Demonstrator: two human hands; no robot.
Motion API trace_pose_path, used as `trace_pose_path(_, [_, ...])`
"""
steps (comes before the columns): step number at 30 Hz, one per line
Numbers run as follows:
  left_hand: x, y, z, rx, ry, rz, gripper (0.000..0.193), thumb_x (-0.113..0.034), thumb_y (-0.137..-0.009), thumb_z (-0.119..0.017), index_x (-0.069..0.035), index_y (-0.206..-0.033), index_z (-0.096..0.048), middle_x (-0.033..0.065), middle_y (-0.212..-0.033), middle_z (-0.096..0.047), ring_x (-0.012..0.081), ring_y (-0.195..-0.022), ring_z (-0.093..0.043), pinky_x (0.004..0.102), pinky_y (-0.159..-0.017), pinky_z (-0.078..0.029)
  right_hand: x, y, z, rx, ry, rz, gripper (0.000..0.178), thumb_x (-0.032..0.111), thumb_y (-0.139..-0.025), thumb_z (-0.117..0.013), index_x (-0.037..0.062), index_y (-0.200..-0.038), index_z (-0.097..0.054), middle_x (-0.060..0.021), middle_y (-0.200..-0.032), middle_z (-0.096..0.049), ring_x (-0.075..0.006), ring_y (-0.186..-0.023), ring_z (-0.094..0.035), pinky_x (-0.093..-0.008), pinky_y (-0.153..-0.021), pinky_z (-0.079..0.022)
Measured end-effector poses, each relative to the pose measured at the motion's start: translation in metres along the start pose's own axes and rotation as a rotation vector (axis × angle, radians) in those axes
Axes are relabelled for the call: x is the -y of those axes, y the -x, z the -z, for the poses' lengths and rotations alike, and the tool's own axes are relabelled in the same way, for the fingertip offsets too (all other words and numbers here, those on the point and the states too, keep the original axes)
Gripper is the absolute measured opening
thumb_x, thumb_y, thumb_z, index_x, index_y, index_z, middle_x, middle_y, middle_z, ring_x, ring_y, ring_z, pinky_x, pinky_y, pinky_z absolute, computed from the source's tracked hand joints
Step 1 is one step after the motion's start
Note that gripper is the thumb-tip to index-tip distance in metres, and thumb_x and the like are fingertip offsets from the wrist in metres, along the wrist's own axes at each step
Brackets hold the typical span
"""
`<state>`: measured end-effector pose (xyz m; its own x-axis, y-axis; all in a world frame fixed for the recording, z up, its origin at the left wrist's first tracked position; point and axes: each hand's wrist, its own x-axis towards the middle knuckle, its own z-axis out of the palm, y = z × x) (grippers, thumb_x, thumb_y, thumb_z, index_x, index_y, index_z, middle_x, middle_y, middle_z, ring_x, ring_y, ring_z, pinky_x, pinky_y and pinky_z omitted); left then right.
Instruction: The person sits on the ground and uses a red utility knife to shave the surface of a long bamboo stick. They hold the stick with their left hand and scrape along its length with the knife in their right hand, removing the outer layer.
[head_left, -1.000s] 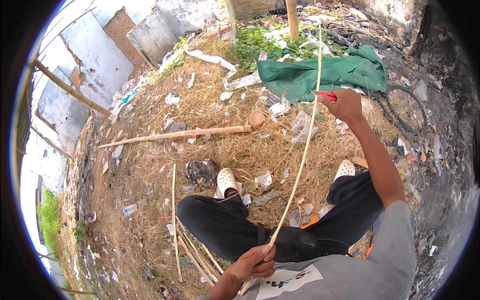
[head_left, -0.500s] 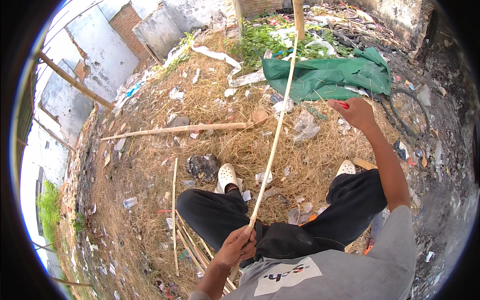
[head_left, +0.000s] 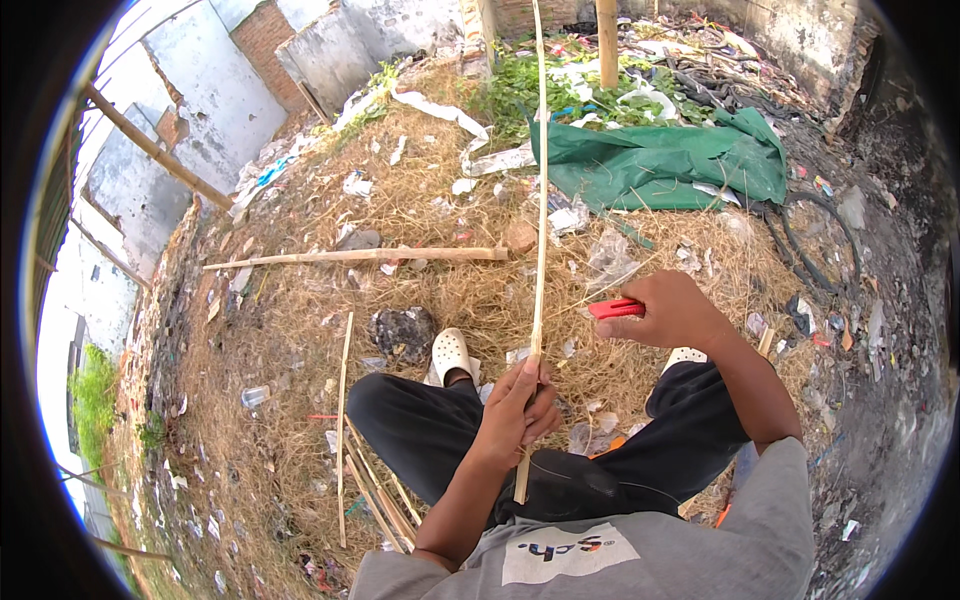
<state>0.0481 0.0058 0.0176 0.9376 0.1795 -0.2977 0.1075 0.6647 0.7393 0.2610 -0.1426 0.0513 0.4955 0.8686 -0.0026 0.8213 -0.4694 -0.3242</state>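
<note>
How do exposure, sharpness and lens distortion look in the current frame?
Head view, far left: washed out nearly white, with a blue-violet fringe along the black rim; head view, far right: the wall very dark, whether shadow or soot I can't tell; head view, middle: pale strip and red cutter fairly sharp; head view, edges: fisheye bending.

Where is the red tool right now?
In the head view, the red tool is in the right hand, just right of the pale strip in the left hand.
</note>
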Motion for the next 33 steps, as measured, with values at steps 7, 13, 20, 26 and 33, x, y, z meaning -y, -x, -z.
trace_pose_path(7, [0.000, 0.000, -0.013, 0.073, 0.123, 0.103, 0.030, -0.037, -0.105, -0.036, -0.011, -0.092, -0.044, -0.0062, -0.050, -0.029, 0.0051, -0.034, -0.026, 0.0230, -0.044, -0.030, 0.018, 0.000, -0.025, -0.282, -0.042, 0.224, 0.067, 0.072, -0.073, -0.064, 0.0069, -0.057, -0.057, -0.0118, -0.047, -0.047, -0.0324, -0.045, -0.053, -0.0408, -0.047, -0.041])
trace_pose_path(13, [0.006, 0.002, -0.020, 0.055, -0.023, 0.039, 0.030, -0.035, -0.106, -0.033, -0.011, -0.091, -0.044, -0.0066, -0.050, -0.030, 0.0051, -0.034, -0.026, 0.0224, -0.043, -0.030, 0.009, -0.010, -0.029, -0.419, 0.031, 0.190, 0.071, 0.076, -0.070, -0.063, 0.0077, -0.052, -0.053, -0.0104, -0.044, -0.045, -0.0310, -0.042, -0.051, -0.0419, -0.044, -0.038])
trace_pose_path(20, [0.010, 0.008, -0.014, 0.048, -0.018, 0.024, 0.030, -0.034, -0.106, -0.032, -0.011, -0.091, -0.043, -0.0059, -0.051, -0.031, 0.0051, -0.035, -0.028, 0.0222, -0.042, -0.030, 0.023, -0.005, -0.036, -0.405, 0.047, 0.310, 0.074, 0.080, -0.068, -0.061, 0.0084, -0.050, -0.056, -0.0074, -0.040, -0.045, -0.0252, -0.036, -0.049, -0.0364, -0.039, -0.037])
trace_pose_path(26, [0.010, 0.022, -0.014, 0.060, -0.019, 0.043, 0.031, -0.035, -0.107, -0.031, -0.012, -0.089, -0.042, -0.0061, -0.052, -0.032, 0.0046, -0.035, -0.028, 0.0227, -0.044, -0.031, 0.012, -0.018, -0.035, -0.472, 0.076, 0.297, 0.068, 0.075, -0.062, -0.069, 0.0100, -0.050, -0.051, -0.0077, -0.044, -0.045, -0.0289, -0.042, -0.049, -0.0390, -0.045, -0.038])
trace_pose_path(33, [0.006, 0.037, -0.005, 0.091, 0.016, 0.143, 0.030, -0.036, -0.106, -0.032, -0.012, -0.091, -0.042, -0.0068, -0.052, -0.031, 0.0035, -0.036, -0.028, 0.0224, -0.046, -0.032, -0.010, -0.035, -0.029, -0.480, 0.091, 0.140, 0.066, 0.072, -0.066, -0.069, 0.0098, -0.050, -0.053, -0.0079, -0.044, -0.045, -0.0289, -0.042, -0.051, -0.0398, -0.045, -0.039])
